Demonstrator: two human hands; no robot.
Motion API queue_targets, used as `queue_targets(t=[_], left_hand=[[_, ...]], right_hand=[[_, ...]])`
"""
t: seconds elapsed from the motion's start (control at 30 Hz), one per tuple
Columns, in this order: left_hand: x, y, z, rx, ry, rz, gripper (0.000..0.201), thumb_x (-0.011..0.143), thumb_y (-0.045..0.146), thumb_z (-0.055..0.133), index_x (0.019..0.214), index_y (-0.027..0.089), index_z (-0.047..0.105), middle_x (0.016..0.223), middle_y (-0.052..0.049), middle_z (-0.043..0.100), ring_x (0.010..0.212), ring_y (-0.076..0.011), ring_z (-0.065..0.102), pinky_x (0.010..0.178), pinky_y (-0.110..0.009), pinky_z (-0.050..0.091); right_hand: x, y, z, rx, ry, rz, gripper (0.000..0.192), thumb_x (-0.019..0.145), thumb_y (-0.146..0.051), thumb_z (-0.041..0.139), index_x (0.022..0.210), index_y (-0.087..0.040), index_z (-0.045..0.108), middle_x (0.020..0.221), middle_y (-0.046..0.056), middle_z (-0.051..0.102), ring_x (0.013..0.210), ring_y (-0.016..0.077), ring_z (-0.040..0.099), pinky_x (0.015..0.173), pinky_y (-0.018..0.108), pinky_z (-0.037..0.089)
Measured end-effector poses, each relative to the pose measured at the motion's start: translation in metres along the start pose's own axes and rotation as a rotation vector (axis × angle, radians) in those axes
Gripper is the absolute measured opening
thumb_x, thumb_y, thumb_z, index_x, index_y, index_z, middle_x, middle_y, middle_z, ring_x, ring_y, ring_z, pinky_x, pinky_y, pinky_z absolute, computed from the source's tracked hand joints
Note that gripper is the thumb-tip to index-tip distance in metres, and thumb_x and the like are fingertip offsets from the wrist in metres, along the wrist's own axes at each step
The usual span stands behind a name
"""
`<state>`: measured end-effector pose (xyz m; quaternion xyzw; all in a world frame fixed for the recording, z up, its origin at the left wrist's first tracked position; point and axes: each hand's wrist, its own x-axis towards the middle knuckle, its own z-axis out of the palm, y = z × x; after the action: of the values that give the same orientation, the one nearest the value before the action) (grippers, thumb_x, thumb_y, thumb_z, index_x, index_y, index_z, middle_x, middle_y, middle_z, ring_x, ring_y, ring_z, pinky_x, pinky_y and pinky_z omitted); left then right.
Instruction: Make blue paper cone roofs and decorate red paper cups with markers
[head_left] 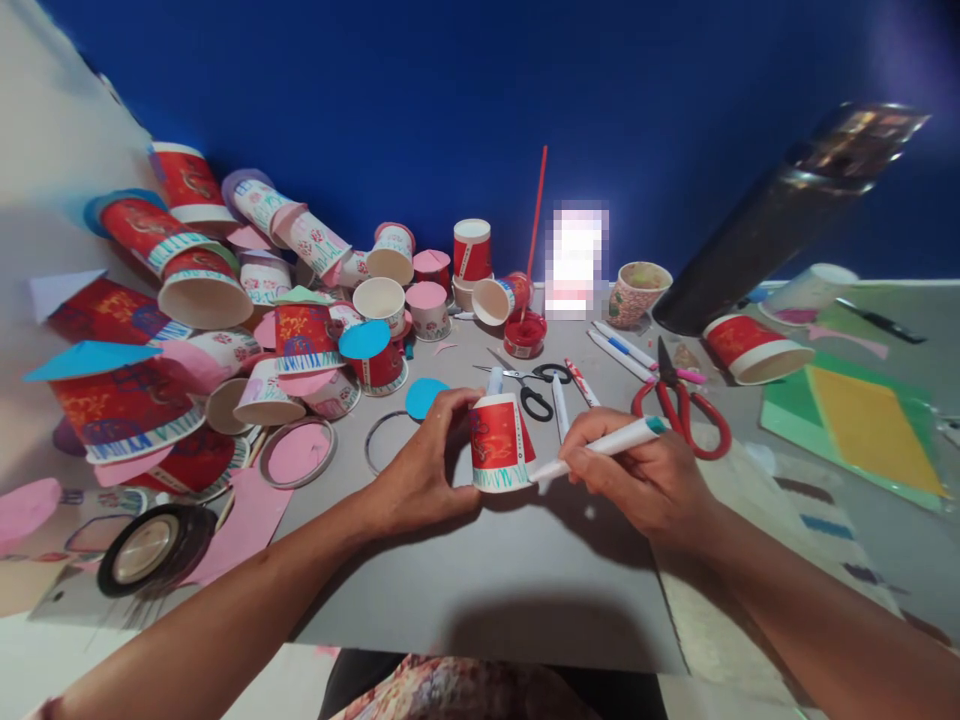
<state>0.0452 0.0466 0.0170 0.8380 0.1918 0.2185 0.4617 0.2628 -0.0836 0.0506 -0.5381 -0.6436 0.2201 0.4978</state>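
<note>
My left hand (424,470) grips an upside-down red paper cup (499,442) with green zigzag marks along its rim, standing on the grey board (480,580). My right hand (645,478) holds a white marker with a teal end (604,447). The marker's tip touches the cup's lower right edge. A white marker cap stands just behind the cup.
Many decorated red and white paper cups (202,290) are heaped at the left with pink and blue paper discs. Black scissors (529,385), red scissors (682,400), pens, a red paint pot (524,335), a tape roll (150,548) and coloured sheets (862,420) lie around.
</note>
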Motion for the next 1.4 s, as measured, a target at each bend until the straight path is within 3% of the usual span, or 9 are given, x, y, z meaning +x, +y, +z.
queue_targets(t=[0.1, 0.43, 0.53, 0.63, 0.73, 0.8, 1.13, 1.27, 1.4], left_hand=[[0.0, -0.001, 0.001, -0.011, 0.009, 0.007, 0.084, 0.069, 0.012, 0.074, 0.141, 0.022, 0.032, 0.144, -0.017, 0.049, 0.133, -0.0299, 0.055, 0.112, -0.048, 0.047], [0.0, -0.002, 0.002, 0.124, 0.05, -0.026, 0.086, 0.069, 0.011, 0.077, 0.142, 0.024, 0.033, 0.147, -0.014, 0.048, 0.136, -0.0309, 0.053, 0.115, -0.047, 0.044], [0.0, 0.0, -0.001, 0.17, 0.031, -0.061, 0.091, 0.071, 0.011, 0.074, 0.147, 0.025, 0.027, 0.146, -0.014, 0.048, 0.134, -0.0307, 0.053, 0.114, -0.047, 0.046], [0.0, 0.004, -0.006, 0.23, -0.027, -0.044, 0.109, 0.07, 0.021, 0.083, 0.155, 0.027, 0.015, 0.153, -0.016, 0.039, 0.14, -0.0346, 0.046, 0.116, -0.052, 0.042], [0.002, 0.009, -0.011, 0.288, -0.06, 0.043, 0.117, 0.064, 0.042, 0.091, 0.155, 0.029, 0.018, 0.155, -0.016, 0.033, 0.144, -0.0372, 0.038, 0.119, -0.055, 0.037], [0.002, 0.011, -0.012, 0.318, -0.026, 0.099, 0.111, 0.065, 0.047, 0.09, 0.153, 0.028, 0.025, 0.151, -0.015, 0.034, 0.143, -0.0364, 0.038, 0.119, -0.054, 0.038], [0.003, 0.016, -0.011, 0.382, 0.053, 0.162, 0.086, 0.074, 0.028, 0.082, 0.145, 0.028, 0.035, 0.136, -0.01, 0.05, 0.126, -0.0272, 0.053, 0.109, -0.043, 0.049], [0.003, 0.014, -0.01, 0.309, 0.073, 0.089, 0.082, 0.073, 0.032, 0.083, 0.141, 0.026, 0.038, 0.135, -0.009, 0.052, 0.123, -0.0262, 0.056, 0.107, -0.042, 0.05], [0.004, 0.012, -0.006, 0.135, 0.072, 0.001, 0.08, 0.071, 0.029, 0.084, 0.137, 0.025, 0.04, 0.134, -0.01, 0.054, 0.122, -0.0267, 0.06, 0.106, -0.042, 0.052]], right_hand=[[0.001, 0.001, 0.0, -0.004, 0.061, 0.01, 0.019, 0.095, -0.021, 0.057, 0.079, -0.02, 0.066, 0.069, -0.002, 0.065, 0.056, 0.0104, 0.058, 0.052, 0.023, 0.044], [0.001, 0.003, -0.002, 0.042, -0.012, 0.007, 0.021, 0.096, -0.018, 0.056, 0.077, -0.02, 0.064, 0.068, -0.003, 0.061, 0.057, 0.0085, 0.055, 0.052, 0.022, 0.042], [0.001, 0.004, -0.001, 0.047, 0.015, 0.01, 0.018, 0.097, -0.02, 0.056, 0.081, -0.019, 0.065, 0.071, -0.003, 0.063, 0.058, 0.0082, 0.057, 0.052, 0.021, 0.042], [0.0, 0.005, 0.001, 0.061, -0.006, -0.007, 0.017, 0.098, -0.021, 0.057, 0.084, -0.02, 0.066, 0.072, -0.003, 0.064, 0.059, 0.0077, 0.057, 0.053, 0.02, 0.043], [-0.001, 0.006, 0.004, 0.063, -0.018, -0.015, 0.015, 0.098, -0.022, 0.058, 0.085, -0.02, 0.066, 0.072, -0.003, 0.065, 0.059, 0.0076, 0.058, 0.055, 0.02, 0.044], [-0.002, 0.006, 0.006, 0.069, -0.032, -0.019, 0.014, 0.098, -0.022, 0.058, 0.087, -0.019, 0.066, 0.073, -0.002, 0.066, 0.059, 0.0078, 0.059, 0.055, 0.02, 0.045], [-0.003, 0.007, 0.006, -0.012, -0.022, -0.055, 0.016, 0.097, -0.02, 0.057, 0.083, -0.02, 0.066, 0.073, -0.001, 0.067, 0.06, 0.0093, 0.061, 0.056, 0.021, 0.047], [-0.002, 0.008, 0.005, -0.027, 0.04, -0.045, 0.012, 0.097, -0.02, 0.059, 0.088, -0.02, 0.066, 0.075, -0.001, 0.068, 0.06, 0.0096, 0.062, 0.055, 0.021, 0.047], [-0.001, 0.007, 0.003, -0.006, 0.001, -0.028, 0.015, 0.097, -0.019, 0.058, 0.085, -0.021, 0.066, 0.072, -0.002, 0.067, 0.06, 0.0094, 0.062, 0.055, 0.021, 0.047]])
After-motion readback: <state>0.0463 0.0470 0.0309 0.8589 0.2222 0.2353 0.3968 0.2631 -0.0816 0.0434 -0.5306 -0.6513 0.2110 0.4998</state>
